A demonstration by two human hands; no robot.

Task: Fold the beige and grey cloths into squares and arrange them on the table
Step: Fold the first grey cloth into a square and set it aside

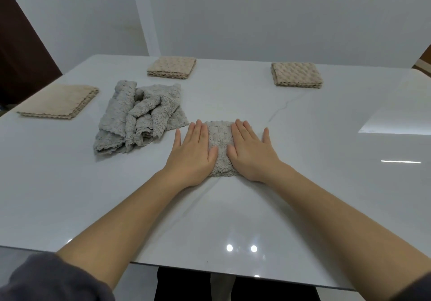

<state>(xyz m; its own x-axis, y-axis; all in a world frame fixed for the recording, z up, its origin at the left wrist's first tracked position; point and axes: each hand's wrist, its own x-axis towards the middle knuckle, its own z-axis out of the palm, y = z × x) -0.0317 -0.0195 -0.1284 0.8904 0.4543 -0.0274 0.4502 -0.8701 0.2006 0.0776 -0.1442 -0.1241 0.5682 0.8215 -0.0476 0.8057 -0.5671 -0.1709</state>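
Observation:
A folded grey cloth [220, 146] lies in the middle of the white table [303, 184]. My left hand [192, 153] presses flat on its left side and my right hand [250, 151] presses flat on its right side, fingers straight. Only a strip of the cloth shows between them. A crumpled heap of grey cloths [137, 118] lies to the left of my hands. Three folded beige squares sit apart: one at the left edge [58, 101], one at the back centre [171, 67], one at the back right [296, 74].
A white wall runs behind the table. A dark brown panel [21, 51] stands at the far left. The table's near edge crosses the bottom of the view, with dark clothing below it.

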